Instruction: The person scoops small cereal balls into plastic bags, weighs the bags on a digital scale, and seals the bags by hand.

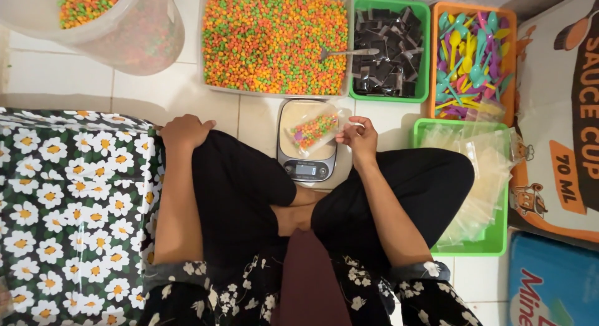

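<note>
Here the work in hand looks like weighing: a small clear pouch point(312, 129) partly filled with orange, green and yellow pellets lies on the pan of a digital kitchen scale point(306, 170) set on the tiled floor between the person's crossed legs; the right hand point(357, 136) pinches the pouch's right edge between thumb and fingers, the fingers curled close with little gap, so the hand is narrowly closed on the plastic; the left hand point(184, 131) rests palm down on the left knee, fingers loosely bent, holding nothing and touching only the black cloth; beyond the scale stands a large clear tub of pellets point(274, 39) with a metal spoon point(346, 52) lying in it at the right; just beside it are a green basket of dark sachets point(390, 48) and an orange basket of coloured plastic spoons point(471, 58); near the right knee a green tray of empty clear bags point(480, 195); as a judgement, any topping-up would call for reaching the spoon while the pouch stays steady on the pan.
</note>
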